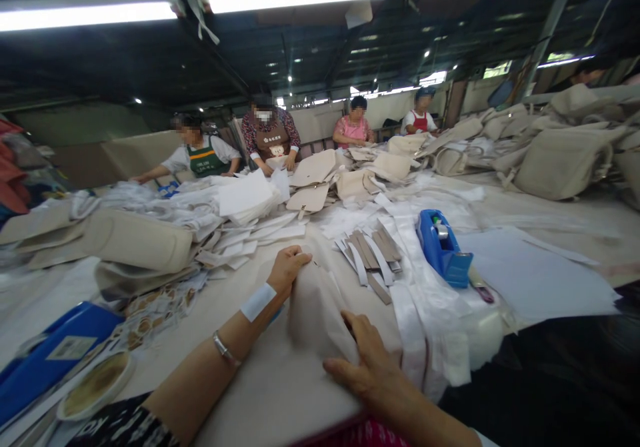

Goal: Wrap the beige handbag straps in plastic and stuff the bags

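A beige bag piece [315, 307] stands up from the covered table between my two hands. My left hand [287, 267] is closed on its upper edge, fingers pinched together. Lower and to the right, my right hand [363, 350] has its thumb and fingers apart and rests against the near right side of the piece. Just beyond, several grey and white strips [370, 254] lie in a loose pile. To their right a blue tape dispenser [443, 247] sits on white plastic wrap.
Another blue dispenser [60, 354] and a round dish [97, 384] are at the near left. Beige bags [135, 240] lie left, more [560, 160] right. White sheets [540, 274] lie beyond the right dispenser. Several people in aprons work across the table.
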### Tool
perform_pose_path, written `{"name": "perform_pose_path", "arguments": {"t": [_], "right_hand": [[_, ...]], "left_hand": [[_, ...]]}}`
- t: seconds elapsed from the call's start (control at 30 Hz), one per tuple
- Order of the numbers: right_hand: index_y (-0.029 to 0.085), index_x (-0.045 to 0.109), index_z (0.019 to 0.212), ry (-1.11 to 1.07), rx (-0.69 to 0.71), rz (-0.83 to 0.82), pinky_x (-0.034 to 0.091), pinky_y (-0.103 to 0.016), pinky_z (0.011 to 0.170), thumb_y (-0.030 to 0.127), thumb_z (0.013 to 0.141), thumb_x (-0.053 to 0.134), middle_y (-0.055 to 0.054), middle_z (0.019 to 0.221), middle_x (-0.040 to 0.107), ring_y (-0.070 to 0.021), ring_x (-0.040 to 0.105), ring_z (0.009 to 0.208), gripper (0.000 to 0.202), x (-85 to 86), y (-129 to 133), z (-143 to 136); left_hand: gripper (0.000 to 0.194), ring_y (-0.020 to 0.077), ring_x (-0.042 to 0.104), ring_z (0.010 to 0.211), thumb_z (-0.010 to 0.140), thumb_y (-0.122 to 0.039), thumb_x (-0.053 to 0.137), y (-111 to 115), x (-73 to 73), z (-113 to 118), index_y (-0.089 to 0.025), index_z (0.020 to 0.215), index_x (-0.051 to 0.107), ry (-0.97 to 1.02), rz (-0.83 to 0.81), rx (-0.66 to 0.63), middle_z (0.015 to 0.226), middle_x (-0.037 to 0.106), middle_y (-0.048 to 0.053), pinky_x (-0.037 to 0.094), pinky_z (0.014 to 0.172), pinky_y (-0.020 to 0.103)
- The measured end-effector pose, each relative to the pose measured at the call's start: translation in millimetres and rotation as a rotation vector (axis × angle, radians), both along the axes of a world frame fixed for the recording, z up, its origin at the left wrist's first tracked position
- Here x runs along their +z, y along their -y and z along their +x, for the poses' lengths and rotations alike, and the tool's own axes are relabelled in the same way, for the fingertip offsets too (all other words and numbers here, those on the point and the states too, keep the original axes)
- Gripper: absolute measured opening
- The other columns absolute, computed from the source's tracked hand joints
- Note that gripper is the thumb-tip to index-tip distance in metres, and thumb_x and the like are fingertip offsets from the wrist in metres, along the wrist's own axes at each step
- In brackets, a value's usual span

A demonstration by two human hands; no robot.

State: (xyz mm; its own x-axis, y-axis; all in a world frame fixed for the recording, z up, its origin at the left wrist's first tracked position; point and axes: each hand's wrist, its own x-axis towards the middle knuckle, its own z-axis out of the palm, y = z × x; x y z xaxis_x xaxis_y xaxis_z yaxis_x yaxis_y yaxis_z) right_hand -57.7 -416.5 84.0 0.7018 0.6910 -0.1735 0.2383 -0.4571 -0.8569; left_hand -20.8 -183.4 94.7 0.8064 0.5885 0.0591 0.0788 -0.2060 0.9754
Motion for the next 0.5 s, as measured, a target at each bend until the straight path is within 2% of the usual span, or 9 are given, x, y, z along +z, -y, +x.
{"name": "perform_pose_path", "arguments": {"t": [0.07, 0.13, 0.23, 0.3, 0.43, 0.5], "right_hand": [[0.020, 0.049, 0.135, -0.021, 0.004, 0.076, 0.027, -0.045, 0.113, 0.037, 0.081, 0.058, -0.012, 0.132, 0.051, -0.0314, 0.040, 0.131, 0.058, -8.5, 2, 1], [0.025, 0.047, 0.137, -0.056, 0.014, 0.133, 0.022, -0.042, 0.117, 0.036, 0.087, 0.051, -0.008, 0.141, 0.047, -0.0272, 0.034, 0.138, 0.052, -15.2, 4, 2], [0.023, 0.022, 0.152, -0.077, 0.039, 0.188, 0.016, -0.041, 0.120, 0.025, 0.089, 0.044, -0.007, 0.156, 0.028, -0.0218, 0.023, 0.145, 0.068, -16.5, 6, 4], [0.024, 0.012, 0.155, -0.047, 0.098, 0.226, 0.013, -0.041, 0.120, 0.018, 0.087, 0.042, -0.005, 0.158, 0.024, -0.0195, 0.021, 0.146, 0.075, -14.2, 6, 7], [0.030, 0.034, 0.149, 0.019, 0.227, 0.208, 0.026, -0.042, 0.116, 0.012, 0.084, 0.040, -0.005, 0.138, 0.051, -0.0219, 0.044, 0.131, 0.068, -21.2, 5, 21], [0.028, 0.039, 0.147, 0.015, 0.231, 0.192, 0.030, -0.043, 0.113, 0.012, 0.082, 0.040, -0.006, 0.134, 0.054, -0.0234, 0.047, 0.128, 0.067, -32.1, 5, 29]], "left_hand": [[0.036, 0.0061, 0.029, 0.046, 0.061, -0.034, 0.067, -1, -0.8, -1, -0.020, 0.054, 0.035, -0.002, 0.024, -0.010, 0.048, 0.033, -0.010, 0.021, 0.047, 0.021], [0.037, 0.0062, 0.029, 0.046, 0.067, -0.032, 0.068, -3, -3.5, -1, -0.020, 0.054, 0.035, -0.014, 0.060, -0.021, 0.049, 0.032, -0.010, 0.022, 0.047, 0.021], [0.040, 0.0061, 0.030, 0.046, 0.080, -0.030, 0.067, -4, -11.0, 2, -0.019, 0.056, 0.037, -0.047, 0.138, -0.025, 0.051, 0.031, -0.010, 0.025, 0.046, 0.020], [0.039, 0.0060, 0.033, 0.046, 0.086, -0.030, 0.065, -5, -17.3, 6, -0.017, 0.058, 0.042, -0.079, 0.199, -0.026, 0.054, 0.034, -0.010, 0.030, 0.046, 0.019], [0.029, 0.0070, 0.046, 0.052, 0.090, -0.032, 0.062, -5, -28.4, 16, -0.014, 0.069, 0.054, -0.163, 0.324, -0.028, 0.062, 0.049, -0.006, 0.041, 0.050, 0.020], [0.026, 0.0086, 0.052, 0.057, 0.091, -0.033, 0.062, -3, -32.6, 21, -0.013, 0.075, 0.058, -0.211, 0.386, -0.027, 0.068, 0.055, -0.004, 0.046, 0.055, 0.022]]}}
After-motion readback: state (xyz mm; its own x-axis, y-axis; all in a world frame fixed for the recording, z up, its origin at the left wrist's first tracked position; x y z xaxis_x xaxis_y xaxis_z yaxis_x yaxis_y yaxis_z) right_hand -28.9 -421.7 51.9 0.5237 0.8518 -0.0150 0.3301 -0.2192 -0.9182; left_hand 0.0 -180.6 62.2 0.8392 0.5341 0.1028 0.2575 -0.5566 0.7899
